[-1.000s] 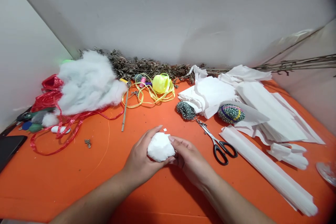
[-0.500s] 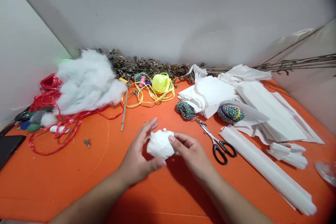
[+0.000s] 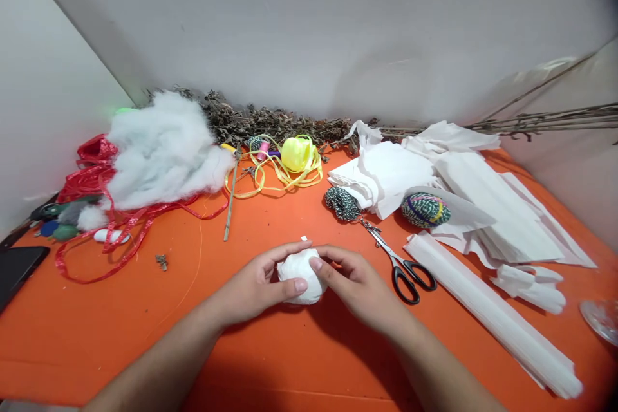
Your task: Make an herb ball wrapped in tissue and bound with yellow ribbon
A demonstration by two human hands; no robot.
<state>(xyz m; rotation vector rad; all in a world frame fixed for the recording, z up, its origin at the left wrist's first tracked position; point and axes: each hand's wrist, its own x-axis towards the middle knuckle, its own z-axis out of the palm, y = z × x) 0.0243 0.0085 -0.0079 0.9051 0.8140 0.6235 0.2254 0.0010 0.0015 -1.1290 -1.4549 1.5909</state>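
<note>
Between my two hands is a rounded white ball (image 3: 305, 270) that looks wrapped in paper, near the middle front of the orange table (image 3: 145, 347). My left hand (image 3: 263, 280) is closed on its left side, thumb laid across the front. From the right, my right hand (image 3: 355, 277) pinches the ball with the thumb on its face; the fingers behind are partly hidden. Just beyond the ball lies a tiny white scrap (image 3: 304, 238). Black-handled scissors (image 3: 398, 264) rest to the right of my right hand.
Green-white twine (image 3: 342, 203) and a multicoloured yarn ball (image 3: 425, 210) lie near white paper sheets (image 3: 497, 206) and a long paper roll (image 3: 492, 309). Fluffy white stuffing (image 3: 164, 148), red ribbon (image 3: 91, 180) and yellow ribbon (image 3: 297, 154) sit at the back left, before dried stems (image 3: 270, 122).
My left hand has closed in from the left and its thumb now presses on the white ball. The ball has turned and shifted slightly right. My right hand keeps its hold.
</note>
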